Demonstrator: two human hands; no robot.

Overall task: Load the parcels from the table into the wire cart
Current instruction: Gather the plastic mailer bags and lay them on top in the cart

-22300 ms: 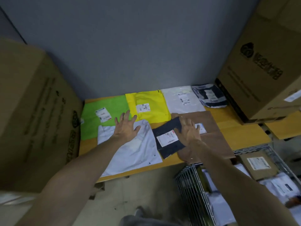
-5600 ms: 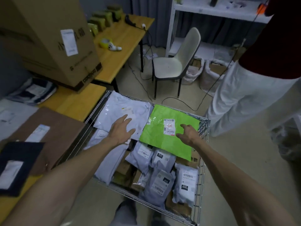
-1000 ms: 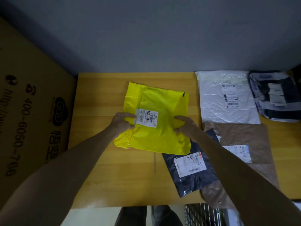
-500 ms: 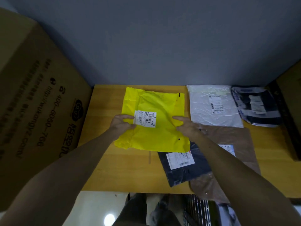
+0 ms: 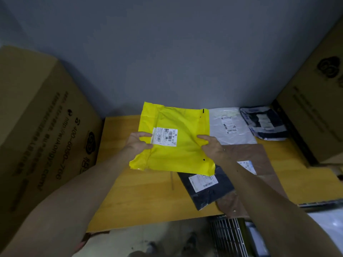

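Note:
A yellow parcel (image 5: 178, 149) with a white label hangs above the wooden table (image 5: 141, 197), tilted toward me. My left hand (image 5: 138, 142) grips its left edge and my right hand (image 5: 211, 145) grips its right edge. On the table lie a dark navy parcel (image 5: 207, 191), a brown parcel (image 5: 259, 160) under it, a white parcel (image 5: 230, 127) and a blue patterned parcel (image 5: 265, 122). A corner of the wire cart (image 5: 228, 236) shows at the bottom right.
A large cardboard box (image 5: 42, 138) stands at the table's left end, and another cardboard box (image 5: 319, 108) at the right end. A grey wall rises behind the table. The floor shows below the table's front edge.
Both hands have lifted the yellow parcel off the table and tilted it up toward me. The other parcels lie as before.

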